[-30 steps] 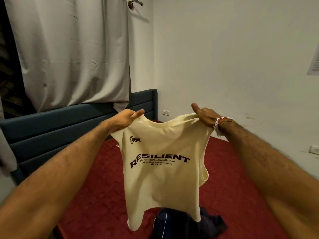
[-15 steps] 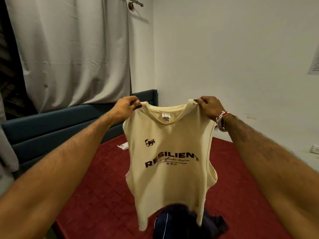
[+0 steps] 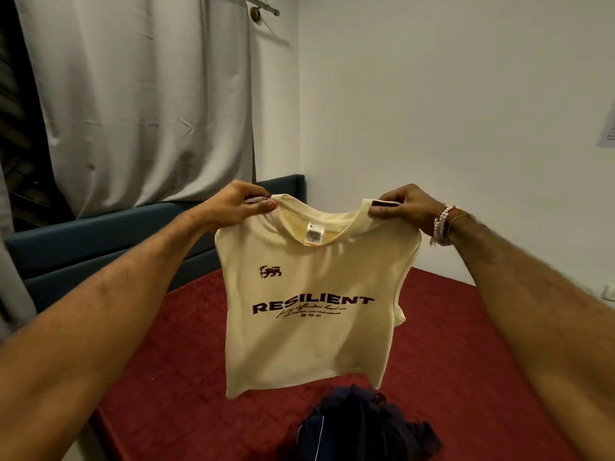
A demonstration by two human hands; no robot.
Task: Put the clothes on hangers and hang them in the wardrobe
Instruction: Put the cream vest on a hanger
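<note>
While the curled fingers [image 3: 263, 205] of the left hand [image 3: 238, 206] pinch one shoulder seam and those of the right hand [image 3: 404, 207] pinch the other, the cream sleeveless cotton top printed RESILIENT in dark letters [image 3: 309, 327] hangs flat between them. Its front faces the person, its neck opening is spread, and its hem is clear above the bed with the red quilted cover [image 3: 166, 377]. A crumpled dark navy garment with a thin white stripe [image 3: 362, 424] lies on that bed below the hem.

The step in hand looks like straightening the top ready for a hanger; no hanger or wardrobe is in view. The next move probably calls for freeing one hand to fetch a hanger while the other holds a shoulder, then feeding the hanger's arms in through the neck.
</note>
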